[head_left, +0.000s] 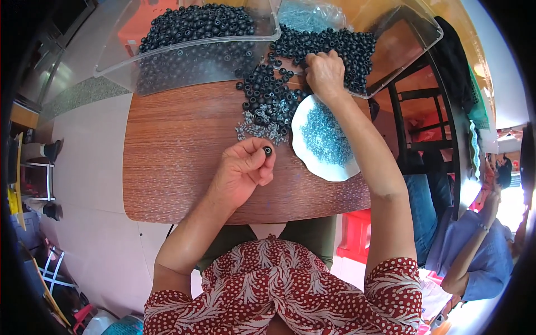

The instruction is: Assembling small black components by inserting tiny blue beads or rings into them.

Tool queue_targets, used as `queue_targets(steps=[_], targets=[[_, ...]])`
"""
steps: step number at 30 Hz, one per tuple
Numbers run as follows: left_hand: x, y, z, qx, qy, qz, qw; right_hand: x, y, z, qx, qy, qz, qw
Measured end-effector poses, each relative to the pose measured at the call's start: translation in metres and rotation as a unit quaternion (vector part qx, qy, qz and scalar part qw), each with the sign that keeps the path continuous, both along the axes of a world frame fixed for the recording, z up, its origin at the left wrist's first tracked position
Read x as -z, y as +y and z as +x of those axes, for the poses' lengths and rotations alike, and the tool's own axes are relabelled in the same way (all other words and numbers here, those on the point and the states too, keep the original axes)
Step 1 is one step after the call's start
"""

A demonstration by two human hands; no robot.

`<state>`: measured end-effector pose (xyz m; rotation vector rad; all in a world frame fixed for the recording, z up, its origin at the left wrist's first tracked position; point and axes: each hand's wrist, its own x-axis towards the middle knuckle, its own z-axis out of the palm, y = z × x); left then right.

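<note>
My left hand (pixel 244 167) is raised over the near half of the wooden table, its thumb and fingers pinching a small round black part (pixel 268 151) with a hole facing up. Farther off, my right hand (pixel 326 72) reaches across to a heap of similar black parts (pixel 352 53) in the right clear tub (pixel 410 53). Its fingers curl down, and the fingertips are hidden. Between the hands, loose black parts (pixel 262 86) lie in a spill on the table. Small clear pieces (pixel 254 128) are scattered at its near end. A white scalloped dish (pixel 300 120) of tiny clear pieces sits beneath my right forearm.
Another clear tub (pixel 190 44) full of black parts stands at the far left of the table (pixel 167 145). A clear plastic bag (pixel 312 15) lies behind the heap. To the right are a dark chair frame (pixel 419 148), a red stool (pixel 355 231) and a person in blue (pixel 474 257).
</note>
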<state>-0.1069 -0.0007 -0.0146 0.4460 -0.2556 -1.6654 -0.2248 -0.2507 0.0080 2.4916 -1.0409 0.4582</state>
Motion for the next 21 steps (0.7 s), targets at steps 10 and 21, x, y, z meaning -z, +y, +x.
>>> queue_targets(steps=[10,21], targets=[[0.002,-0.001,0.001,-0.002,-0.005,0.000,1.000,-0.012,-0.014,-0.012,0.020,-0.187,0.166,0.968],[0.003,-0.002,0.001,-0.007,-0.008,0.006,1.000,-0.007,-0.012,-0.002,-0.030,-0.068,0.139,0.988]])
